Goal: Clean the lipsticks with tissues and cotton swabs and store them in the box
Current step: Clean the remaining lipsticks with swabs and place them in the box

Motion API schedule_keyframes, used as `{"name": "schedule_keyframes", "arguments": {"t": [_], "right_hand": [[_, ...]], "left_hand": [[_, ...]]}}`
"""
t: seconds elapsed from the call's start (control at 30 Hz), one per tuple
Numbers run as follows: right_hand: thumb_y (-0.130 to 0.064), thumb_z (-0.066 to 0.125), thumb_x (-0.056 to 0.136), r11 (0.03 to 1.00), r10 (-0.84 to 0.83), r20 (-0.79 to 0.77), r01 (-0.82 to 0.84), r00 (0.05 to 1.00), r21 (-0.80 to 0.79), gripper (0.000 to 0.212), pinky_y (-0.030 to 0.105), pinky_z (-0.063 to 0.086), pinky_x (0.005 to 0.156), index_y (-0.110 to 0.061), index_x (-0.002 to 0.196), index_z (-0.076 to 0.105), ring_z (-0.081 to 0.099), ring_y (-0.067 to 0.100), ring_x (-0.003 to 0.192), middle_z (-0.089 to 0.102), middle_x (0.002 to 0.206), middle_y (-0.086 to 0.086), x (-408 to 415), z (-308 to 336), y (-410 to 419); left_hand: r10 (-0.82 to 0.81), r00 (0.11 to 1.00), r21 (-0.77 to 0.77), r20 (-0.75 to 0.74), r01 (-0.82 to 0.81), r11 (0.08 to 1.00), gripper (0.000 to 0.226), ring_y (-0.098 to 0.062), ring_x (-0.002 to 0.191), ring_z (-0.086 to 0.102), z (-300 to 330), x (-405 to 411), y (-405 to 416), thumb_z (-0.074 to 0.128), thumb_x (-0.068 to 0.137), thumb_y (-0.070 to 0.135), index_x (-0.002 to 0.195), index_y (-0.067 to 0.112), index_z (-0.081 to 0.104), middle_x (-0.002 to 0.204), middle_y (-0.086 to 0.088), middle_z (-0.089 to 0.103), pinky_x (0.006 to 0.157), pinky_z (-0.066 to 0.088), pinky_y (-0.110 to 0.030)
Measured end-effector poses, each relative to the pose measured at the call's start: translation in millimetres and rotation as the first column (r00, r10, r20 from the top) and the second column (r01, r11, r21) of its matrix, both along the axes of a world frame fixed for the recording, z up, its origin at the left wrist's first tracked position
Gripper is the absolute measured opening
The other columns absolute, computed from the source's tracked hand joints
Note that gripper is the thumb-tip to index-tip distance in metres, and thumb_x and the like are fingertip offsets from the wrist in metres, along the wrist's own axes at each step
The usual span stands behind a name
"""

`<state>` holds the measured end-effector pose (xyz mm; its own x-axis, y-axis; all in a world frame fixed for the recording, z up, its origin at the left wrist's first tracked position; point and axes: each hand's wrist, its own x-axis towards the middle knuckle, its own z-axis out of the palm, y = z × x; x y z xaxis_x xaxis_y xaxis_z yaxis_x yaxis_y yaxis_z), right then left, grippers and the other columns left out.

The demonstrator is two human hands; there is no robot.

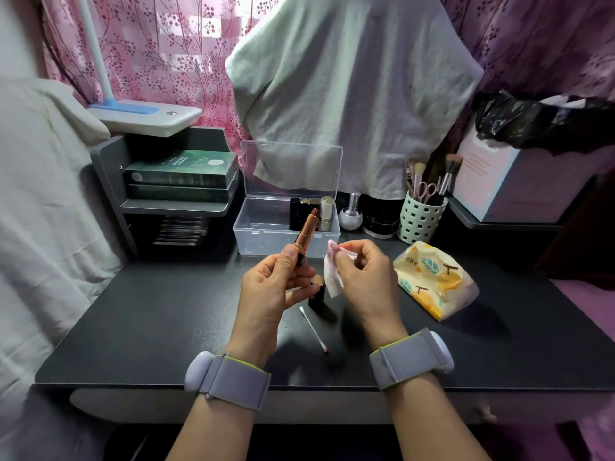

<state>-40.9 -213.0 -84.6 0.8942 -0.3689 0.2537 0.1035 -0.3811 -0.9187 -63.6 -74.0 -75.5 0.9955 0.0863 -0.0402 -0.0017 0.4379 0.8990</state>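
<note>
I have the uncapped lipstick (305, 231) gripped in my left hand (271, 287) and a tissue (332, 272) pinched in my right hand (362, 272) just beside it, above the desk (166, 321); wiping seems unfinished, though several lipsticks already stand in the open box (286, 241).

Lipstick (304, 232) tube: glossy rose-gold metallic finish. Tissue (333, 277): thin, soft white paper, creased. Box (286, 207): clear, smooth plastic, lid likewise. Table (166, 327): matt black, smooth. Cotton swab (312, 329): white stick, fluffy tips. Tissue pack (436, 281): glossy printed plastic wrap. Wrist bands (238, 382): grey woven cloth. Brush holder (421, 219): pale, perforated plastic.
</note>
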Motion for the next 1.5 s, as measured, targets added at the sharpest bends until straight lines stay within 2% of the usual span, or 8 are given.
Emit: {"name": "schedule_keyframes", "arguments": {"t": [0.17, 0.3, 0.47, 0.6, 0.8, 0.97, 1.17, 1.5], "right_hand": [[-0.043, 0.071, 0.089, 0.988, -0.092, -0.035, 0.087, 0.995, -0.125, 0.022, 0.024, 0.042, 0.059, -0.021, 0.087, 0.067, 0.058, 0.005, 0.069, 0.064, 0.07, -0.012, -5.2, 3.4, -14.8], [-0.041, 0.068, 0.09, 0.948, -0.158, -0.061, 0.134, 0.986, -0.289, 0.019, 0.035, 0.048, 0.063, -0.023, 0.085, 0.063, 0.061, 0.02, 0.079, 0.068, 0.079, -0.007, -3.9, -10.0, -24.3], [-0.033, 0.064, 0.09, 0.876, -0.176, -0.102, 0.108, 0.979, -0.47, 0.015, 0.033, 0.035, 0.065, -0.026, 0.081, 0.055, 0.056, 0.025, 0.088, 0.065, 0.085, -0.004, -6.7, -23.1, -29.8], [-0.033, 0.066, 0.089, 0.834, -0.166, -0.126, 0.071, 0.978, -0.548, 0.014, 0.033, 0.039, 0.07, -0.028, 0.084, 0.054, 0.056, 0.025, 0.093, 0.067, 0.092, -0.003, -10.9, -28.1, -28.4], [-0.035, 0.068, 0.083, 0.82, -0.116, -0.132, 0.02, 0.984, -0.572, 0.014, 0.037, 0.047, 0.084, -0.03, 0.089, 0.055, 0.056, 0.023, 0.097, 0.065, 0.095, -0.004, -12.3, -23.2, -23.4], [-0.037, 0.068, 0.081, 0.841, -0.069, -0.117, -0.005, 0.991, -0.54, 0.013, 0.035, 0.048, 0.079, -0.029, 0.083, 0.058, 0.056, 0.02, 0.093, 0.062, 0.088, -0.008, -10.4, -8.2, -18.3], [-0.043, 0.072, 0.079, 0.871, 0.044, -0.232, -0.151, 0.972, -0.467, 0.02, 0.032, 0.052, 0.069, -0.027, 0.071, 0.064, 0.066, 0.017, 0.08, 0.07, 0.074, -0.008, -13.7, 4.3, -8.5], [-0.041, 0.077, 0.072, 0.735, 0.118, -0.501, -0.414, 0.858, -0.537, 0.018, 0.033, 0.056, 0.078, -0.024, 0.071, 0.07, 0.068, 0.024, 0.088, 0.073, 0.085, -0.001, -16.1, -5.3, 5.2]], "left_hand": [[0.006, 1.0, -0.026, -0.011, -0.007, 1.0, 0.031, -0.015, 0.062, 0.068, 2.1, -1.4, -8.0, 0.058, 0.099, 0.028, 0.096, -0.002, 0.067, 0.076, -0.013, 0.069, 0.071, 0.063, -0.035], [0.004, 1.0, -0.029, -0.023, -0.004, 1.0, 0.031, -0.015, 0.063, 0.068, 1.0, -2.6, -9.8, 0.059, 0.099, 0.029, 0.097, 0.0, 0.067, 0.077, -0.014, 0.071, 0.069, 0.064, -0.032], [0.01, 0.999, -0.037, -0.037, -0.012, 0.999, 0.032, -0.015, 0.065, 0.068, -1.3, -3.4, -9.6, 0.058, 0.099, 0.03, 0.099, -0.001, 0.067, 0.078, -0.013, 0.072, 0.067, 0.063, -0.031], [0.022, 0.999, -0.033, -0.042, -0.024, 0.999, 0.032, -0.015, 0.065, 0.068, -2.0, -3.8, -7.7, 0.059, 0.098, 0.03, 0.099, -0.001, 0.067, 0.078, -0.013, 0.073, 0.066, 0.063, -0.029], [0.041, 0.998, -0.016, -0.043, -0.042, 0.999, 0.032, -0.017, 0.068, 0.067, -4.1, -4.3, -3.4, 0.059, 0.098, 0.03, 0.099, 0.0, 0.067, 0.079, -0.013, 0.073, 0.071, 0.064, -0.033], [0.048, 0.998, -0.02, -0.047, -0.049, 0.999, 0.031, -0.016, 0.068, 0.068, -5.8, -4.1, -0.8, 0.06, 0.098, 0.03, 0.099, 0.0, 0.067, 0.08, -0.013, 0.074, 0.07, 0.064, -0.033], [0.057, 0.997, -0.021, -0.043, -0.057, 0.998, 0.03, -0.016, 0.07, 0.068, -6.3, -2.9, 1.5, 0.061, 0.098, 0.029, 0.1, -0.001, 0.068, 0.083, -0.014, 0.074, 0.068, 0.063, -0.032], [0.08, 0.996, -0.016, -0.043, -0.08, 0.997, 0.028, -0.016, 0.073, 0.068, -8.6, -3.2, 7.4, 0.062, 0.097, 0.028, 0.1, 0.0, 0.068, 0.085, -0.014, 0.074, 0.07, 0.063, -0.033]]}}
